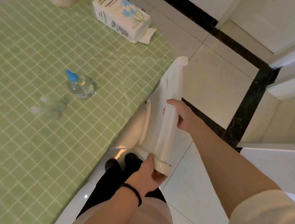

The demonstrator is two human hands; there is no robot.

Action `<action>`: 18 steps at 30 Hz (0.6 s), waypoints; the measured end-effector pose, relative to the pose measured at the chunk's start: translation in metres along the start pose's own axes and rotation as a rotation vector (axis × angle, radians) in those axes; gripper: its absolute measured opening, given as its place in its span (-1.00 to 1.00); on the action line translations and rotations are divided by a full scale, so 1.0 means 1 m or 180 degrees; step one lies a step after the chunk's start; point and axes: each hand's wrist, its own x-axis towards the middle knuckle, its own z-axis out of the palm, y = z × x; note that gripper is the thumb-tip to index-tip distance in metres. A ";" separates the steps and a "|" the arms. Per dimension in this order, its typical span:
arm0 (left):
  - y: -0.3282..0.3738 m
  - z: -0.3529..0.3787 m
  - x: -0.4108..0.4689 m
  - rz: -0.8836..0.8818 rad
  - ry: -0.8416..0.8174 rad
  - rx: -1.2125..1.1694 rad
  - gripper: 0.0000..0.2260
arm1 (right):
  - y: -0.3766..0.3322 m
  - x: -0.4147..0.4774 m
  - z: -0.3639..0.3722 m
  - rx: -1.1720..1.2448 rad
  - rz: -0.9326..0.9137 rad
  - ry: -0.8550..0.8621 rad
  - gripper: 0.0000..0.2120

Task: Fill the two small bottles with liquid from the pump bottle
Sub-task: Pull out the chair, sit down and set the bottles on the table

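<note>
Left hand [147, 172]: fingers and thumb curled round the near end of the top rail of a cream chair [169, 102], at the rounded end cap. Right hand [182, 115]: wrapped round the middle of the same rail, thumb on the table side, fingers hidden behind the rail. Neither hand touches any bottle.

Chair position: beside the table edge, seat partly under the overhang of the green checked tablecloth [36, 39].

Task items, all on the tablecloth and well apart from both hands:
- Pump bottle [80, 86]: upright, clear body, blue pump head, clear liquid visible inside. Located near the middle of the visible table area.
- Far small bottle [53, 101]: clear, lying on its side, pale cap pointing left. Located near the pump bottle, on its near-left side.
- Near small bottle [47, 112]: clear, lying on its side, parallel to the first and just beside it, pale cap pointing left. Whether the two touch cannot be determined, and their contents cannot be read owing to blur.

Other items:
- Tissue pack [120, 15]: white with a blue flower print, lying near the far table edge, one sheet protruding from its right end.
- Black band [133, 195] round the left wrist.
- Cream sleeve [265, 212] pushed up on the right arm.
- Black shoes [112, 164] on the pale tiled floor [212, 77], which carries a black border strip
</note>
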 end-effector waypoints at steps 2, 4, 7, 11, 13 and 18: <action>-0.002 0.002 -0.002 0.0086 0.0119 0.0122 -0.61 | 0.001 -0.001 0.003 -0.0066 0.0027 0.0067 -0.77; -0.003 0.002 -0.004 0.0122 0.0189 0.0260 -0.65 | 0.002 -0.003 0.006 -0.0198 0.0075 0.0106 -0.81; -0.011 -0.005 -0.008 0.0126 0.0270 0.0438 -0.65 | 0.012 -0.008 0.001 -0.0265 0.0153 0.0221 -0.81; -0.037 -0.013 -0.007 0.0067 0.0438 0.0758 -0.63 | 0.040 -0.027 -0.025 -0.0159 0.0217 0.0512 -0.64; -0.056 -0.011 -0.007 0.0000 0.0522 0.0873 -0.66 | 0.052 -0.038 -0.043 0.0008 0.0189 0.0684 -0.64; -0.106 -0.007 0.000 -0.0247 0.0501 0.1188 -0.66 | 0.080 -0.073 -0.099 0.0425 0.0150 0.1049 -0.77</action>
